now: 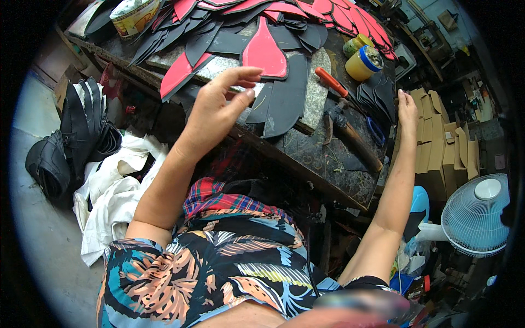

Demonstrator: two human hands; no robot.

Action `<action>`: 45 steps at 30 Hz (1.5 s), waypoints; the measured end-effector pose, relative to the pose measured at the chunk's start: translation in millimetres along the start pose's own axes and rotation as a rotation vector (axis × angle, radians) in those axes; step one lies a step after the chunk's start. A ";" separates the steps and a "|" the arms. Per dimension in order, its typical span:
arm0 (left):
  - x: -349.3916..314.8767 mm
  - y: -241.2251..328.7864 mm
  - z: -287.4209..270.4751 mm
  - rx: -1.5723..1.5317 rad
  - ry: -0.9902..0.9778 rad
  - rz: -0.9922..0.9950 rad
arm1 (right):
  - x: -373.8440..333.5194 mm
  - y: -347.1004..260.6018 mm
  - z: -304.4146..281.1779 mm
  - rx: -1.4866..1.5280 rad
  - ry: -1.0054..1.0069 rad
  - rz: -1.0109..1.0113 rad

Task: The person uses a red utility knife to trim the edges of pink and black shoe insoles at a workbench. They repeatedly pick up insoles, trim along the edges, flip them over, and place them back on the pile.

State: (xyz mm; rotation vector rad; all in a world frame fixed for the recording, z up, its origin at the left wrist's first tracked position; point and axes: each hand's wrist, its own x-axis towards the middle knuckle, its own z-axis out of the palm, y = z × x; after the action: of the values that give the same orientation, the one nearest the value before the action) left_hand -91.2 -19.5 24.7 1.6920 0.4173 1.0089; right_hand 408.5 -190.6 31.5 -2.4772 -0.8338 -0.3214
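Note:
My left hand point(216, 104) hovers over the front edge of the workbench point(298, 156), thumb and fingers apart, with nothing seen between them. Just past its fingertips lies a pink paddle-shaped piece with a black border point(264, 54), on top of flat black cut pieces point(289, 95). A narrower pink piece point(178, 79) sticks out over the edge to the left. My right hand point(407, 112) is raised by the bench's right side, fingers stretched and nothing visible in it. Nearest to it are a stack of curved black pieces point(376, 94) and a blue handle loop point(376, 131).
A hammer point(353, 139) and an orange-handled tool point(331, 82) lie on the bench. Behind them stands a yellow jar with a blue rim point(362, 64). More pink pieces point(355, 22) cover the back. Cardboard boxes point(443, 142) and a fan point(474, 213) stand right; white cloth point(117, 186) lies left.

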 end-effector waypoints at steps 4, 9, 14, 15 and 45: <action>14.2 -16.6 -7.9 0.157 0.060 0.052 | 20.8 23.4 36.5 0.123 -0.198 0.030; 26.8 -31.1 -11.0 0.570 0.142 0.167 | 29.7 24.1 60.4 0.231 -0.264 -0.151; 39.6 -38.0 -5.2 0.946 0.152 0.071 | 12.2 -32.3 18.3 0.298 0.278 -0.320; 42.1 -39.3 -0.9 1.003 0.158 0.047 | 1.2 -55.1 9.6 0.337 0.294 -0.429; 22.5 -1.5 47.2 0.422 -0.164 0.671 | -100.7 -143.6 -53.1 1.110 0.218 -0.179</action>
State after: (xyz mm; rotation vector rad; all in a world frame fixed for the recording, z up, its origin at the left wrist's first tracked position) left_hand -40.6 -32.1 29.3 2.3585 -0.0735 1.3022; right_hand 237.6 -170.5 94.5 -1.3203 -0.8225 -0.1183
